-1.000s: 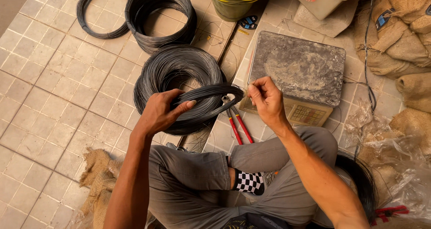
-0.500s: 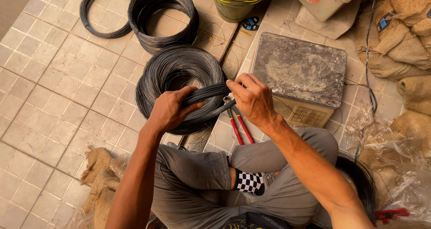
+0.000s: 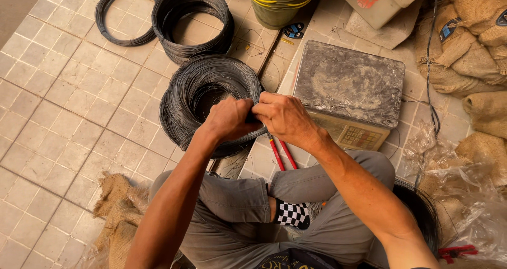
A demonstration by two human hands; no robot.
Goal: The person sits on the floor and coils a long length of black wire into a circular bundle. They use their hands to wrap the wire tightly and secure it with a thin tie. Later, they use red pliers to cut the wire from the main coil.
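A large coil of dark wire (image 3: 196, 92) lies on the tiled floor in front of my knees. My left hand (image 3: 228, 119) grips the coil's near right side, fingers wrapped around the bundle. My right hand (image 3: 282, 117) is closed on the same spot, touching the left hand, and pinches the wire there. Red-handled pliers (image 3: 280, 154) lie on the floor just under my right wrist. The wire between my fingers is hidden.
Two more wire coils, one thick (image 3: 193, 21) and one thin (image 3: 124, 13), lie farther back. A flat weighing scale (image 3: 351, 87) sits to the right. Stacked green buckets (image 3: 277, 0), burlap sacks (image 3: 478, 42) and plastic wrap (image 3: 465, 195) crowd the back and right.
My right hand moved left from above the scale's edge to the coil and now meets the left hand. Both hands have closed on the wire bundle.
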